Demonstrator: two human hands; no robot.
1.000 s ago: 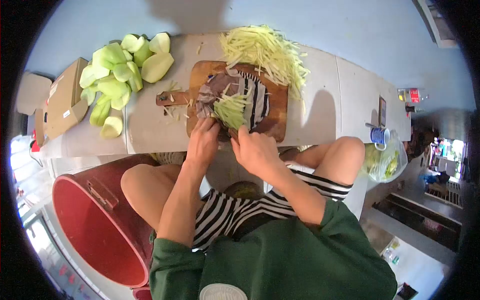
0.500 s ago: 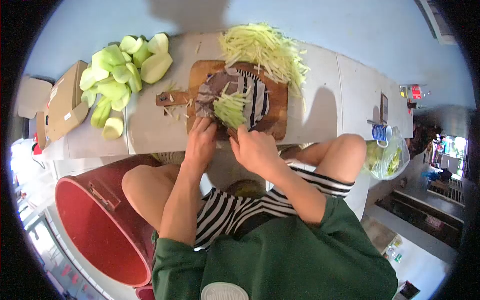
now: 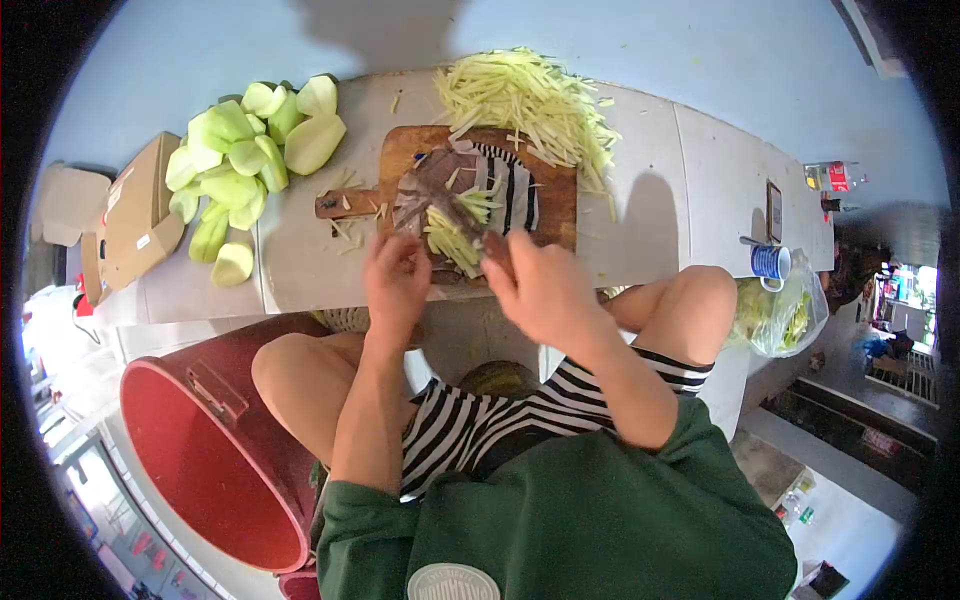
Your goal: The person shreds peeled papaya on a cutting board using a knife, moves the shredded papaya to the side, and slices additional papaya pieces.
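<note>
A wooden cutting board (image 3: 558,215) lies on the table with a grey-brown and black-striped cloth (image 3: 520,195) on it. Pale green strips (image 3: 450,240) are heaped on the cloth. My right hand (image 3: 545,285) is closed round the handle of a knife (image 3: 462,212), whose blurred blade slants up-left across the strips. Near the board's lower left edge, my left hand (image 3: 397,285) has its fingers curled towards the thumb; what lies between them, if anything, is hidden.
Peeled green pieces (image 3: 230,165) are piled at the left beside a cardboard box (image 3: 140,205). Behind the board is a large heap of strips (image 3: 530,100). A blue-white mug (image 3: 770,262) and plastic bag (image 3: 785,315) are at the right, a red bin (image 3: 215,450) below left.
My right hand has moved right and slightly up, and the knife blade now shows across the strips. My left hand has drawn away from the cloth, a little left. The strips have shifted apart.
</note>
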